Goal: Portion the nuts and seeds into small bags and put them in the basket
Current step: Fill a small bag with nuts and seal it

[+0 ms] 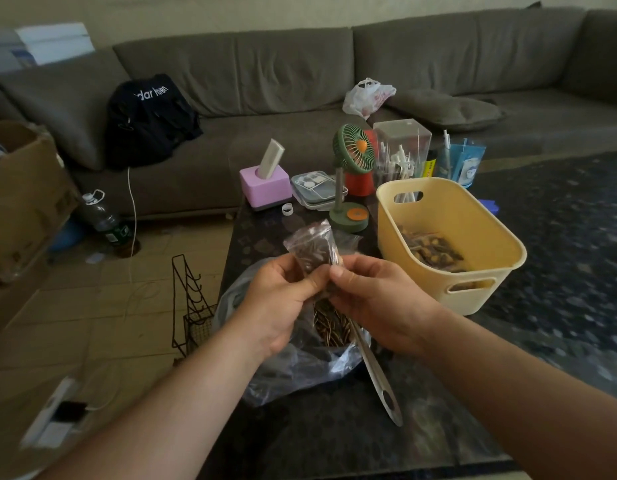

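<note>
Both hands' fingers pinch the bag's [314, 252] lower end, hiding it: left hand [283, 299], right hand [373, 292]. It stands upright, zip end up, above the seed sack [300, 362] near the worktop's [335, 441] left edge. The basket [473, 237] is blurred inside.

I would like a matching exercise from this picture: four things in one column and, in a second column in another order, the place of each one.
Things:
1. small bag
2. yellow basket
3. green fan
4. scoop

Places:
A. lying in the large plastic bag of seeds
B. on the table, left of the basket, behind the hands
C. held between the left hand and the right hand
D. on the table at the right, with filled bags inside

Pairs: 1-C, 2-D, 3-B, 4-A
</note>
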The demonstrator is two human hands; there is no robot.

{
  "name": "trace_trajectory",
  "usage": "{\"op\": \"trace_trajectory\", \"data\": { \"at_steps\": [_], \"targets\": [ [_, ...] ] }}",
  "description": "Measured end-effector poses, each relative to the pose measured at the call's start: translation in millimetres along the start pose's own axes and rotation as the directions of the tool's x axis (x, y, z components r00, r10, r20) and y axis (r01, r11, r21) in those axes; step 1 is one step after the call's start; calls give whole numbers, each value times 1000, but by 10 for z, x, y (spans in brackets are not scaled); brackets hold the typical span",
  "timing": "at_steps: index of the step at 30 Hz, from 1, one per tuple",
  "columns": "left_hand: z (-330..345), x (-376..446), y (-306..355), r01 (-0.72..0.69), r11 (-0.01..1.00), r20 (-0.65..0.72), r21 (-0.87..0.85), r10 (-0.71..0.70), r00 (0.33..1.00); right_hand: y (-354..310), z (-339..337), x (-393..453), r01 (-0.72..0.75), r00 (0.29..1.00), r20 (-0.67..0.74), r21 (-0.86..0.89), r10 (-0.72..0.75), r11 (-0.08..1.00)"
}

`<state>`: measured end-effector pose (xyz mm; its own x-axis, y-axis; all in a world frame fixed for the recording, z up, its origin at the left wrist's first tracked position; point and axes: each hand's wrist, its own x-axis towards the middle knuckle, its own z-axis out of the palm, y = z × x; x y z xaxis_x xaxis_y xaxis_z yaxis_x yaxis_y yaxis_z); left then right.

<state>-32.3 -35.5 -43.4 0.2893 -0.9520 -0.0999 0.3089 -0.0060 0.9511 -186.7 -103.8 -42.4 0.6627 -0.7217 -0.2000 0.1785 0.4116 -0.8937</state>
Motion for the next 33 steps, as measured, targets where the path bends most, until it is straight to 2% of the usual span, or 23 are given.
{"op": "trace_trajectory", "data": {
  "at_steps": [5, 9, 13, 18, 22, 25, 31, 33],
  "targets": [
    [-45, -17, 18, 9, 997, 81, -75, -3, 997, -3, -48, 35, 10, 1000, -5, 8, -10, 1000],
    [-73, 3, 34, -33, 998, 73, -53, 36, 997, -46, -53, -8, -12, 1000, -19, -2, 12, 1000],
    [-113, 11, 36, 18, 1000, 87, -10, -17, 996, -54, -41, -28, -12, 1000, 9, -23, 12, 1000],
    [-71, -25, 45, 52, 998, 146, -39, -46, 988, -47, -7, -23, 53, 998, -39, -87, -56, 995],
    [-50, -40, 53, 46, 997, 150, -56, -37, 988, -40, -11, -10, 63, 994, -80, -122, -73, 991],
    [-22, -47, 44, 29, 999, 104, -35, -25, 994, -46, -6, -8, 81, 991, -94, -141, -94, 987],
    [-34, -48, 47, 60, 997, 110, -42, -55, 992, -138, -8, -13, 106, 992, -60, -49, -108, 993],
    [-28, -58, 48, 79, 996, 129, -48, -73, 989, -193, -17, -11, 131, 987, -88, -57, -136, 990]
  ]
}}
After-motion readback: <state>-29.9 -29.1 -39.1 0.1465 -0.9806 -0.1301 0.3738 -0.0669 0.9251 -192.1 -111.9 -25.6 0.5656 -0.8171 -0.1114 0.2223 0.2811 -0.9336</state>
